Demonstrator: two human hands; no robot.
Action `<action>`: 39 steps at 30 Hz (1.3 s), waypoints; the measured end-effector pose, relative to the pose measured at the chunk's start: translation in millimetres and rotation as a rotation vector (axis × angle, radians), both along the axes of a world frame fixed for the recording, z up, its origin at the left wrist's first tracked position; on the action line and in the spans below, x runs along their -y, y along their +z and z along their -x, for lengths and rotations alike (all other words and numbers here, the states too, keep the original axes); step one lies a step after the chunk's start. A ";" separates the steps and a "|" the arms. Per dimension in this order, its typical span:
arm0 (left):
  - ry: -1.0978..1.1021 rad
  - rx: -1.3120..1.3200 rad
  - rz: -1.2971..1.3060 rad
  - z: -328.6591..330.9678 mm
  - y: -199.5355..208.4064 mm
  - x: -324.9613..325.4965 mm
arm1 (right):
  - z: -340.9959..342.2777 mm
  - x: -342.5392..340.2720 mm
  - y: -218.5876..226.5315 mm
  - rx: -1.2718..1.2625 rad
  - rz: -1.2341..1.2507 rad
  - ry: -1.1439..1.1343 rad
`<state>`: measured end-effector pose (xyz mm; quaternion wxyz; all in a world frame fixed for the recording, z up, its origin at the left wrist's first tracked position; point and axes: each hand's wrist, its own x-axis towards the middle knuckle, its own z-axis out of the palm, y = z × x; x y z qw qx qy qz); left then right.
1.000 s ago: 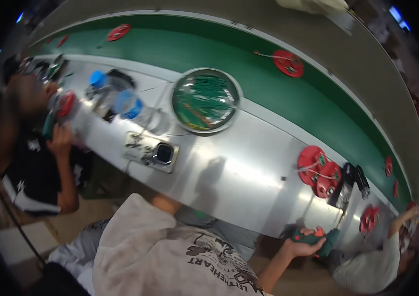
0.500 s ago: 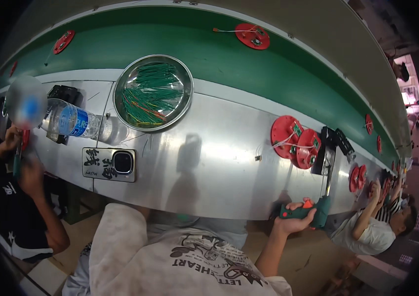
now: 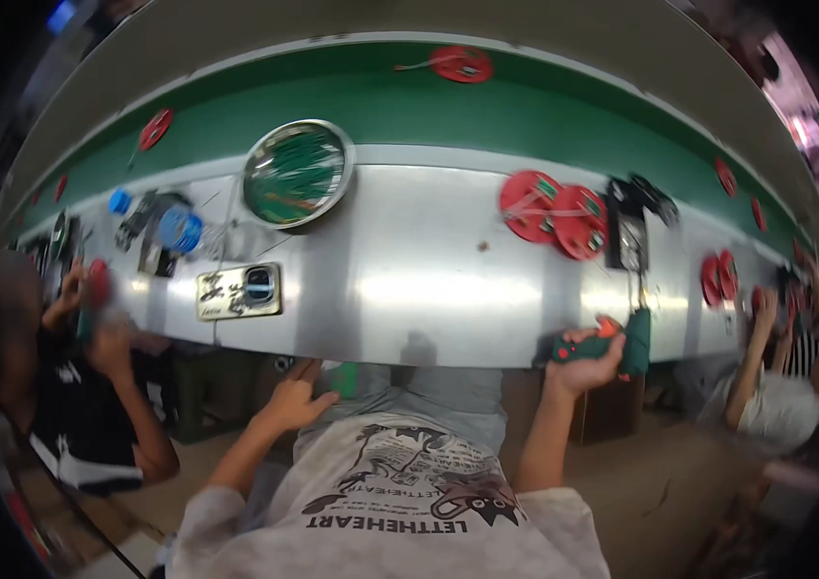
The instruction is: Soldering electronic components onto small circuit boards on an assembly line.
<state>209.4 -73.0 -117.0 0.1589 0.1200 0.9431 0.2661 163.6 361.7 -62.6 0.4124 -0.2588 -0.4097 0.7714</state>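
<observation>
My right hand is wrapped round the handle of a green pistol-grip power tool with an orange trigger, at the table's front edge. Its thin shaft points away over the tabletop. Below the front edge, left of my lap, my left hand has its fingers stretched forward and the thumb apart; I see nothing held in it. Beyond the tool lie two red discs with small green boards and white wires. A steel bowl of green wires stands at the back left, and a phone lies nearer.
A water bottle lies left of the bowl. Black parts sit beside the red discs. A green belt with scattered red discs runs along the back. Co-workers sit at both sides; the left one holds a red part.
My left hand, hidden before, now shows below the table edge. My right hand still holds the green tool. The view has shifted, and the bottle appears turned differently under motion blur.
</observation>
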 end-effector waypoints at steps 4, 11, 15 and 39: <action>-0.299 0.117 -0.344 -3.4 24.8 -40.1 | 0.5 -3.6 -4.1 0.014 0.020 -0.057; -0.202 -0.117 -0.024 69.5 -158.9 -206.1 | 2.1 -1.1 0.8 0.061 -0.079 -0.097; -0.166 0.132 0.100 78.2 -213.9 -205.2 | 11.6 1.7 2.4 0.087 -0.107 -0.133; -0.484 0.084 -0.016 1.9 -2.6 -200.1 | 8.5 8.1 3.6 -0.004 -0.039 -0.170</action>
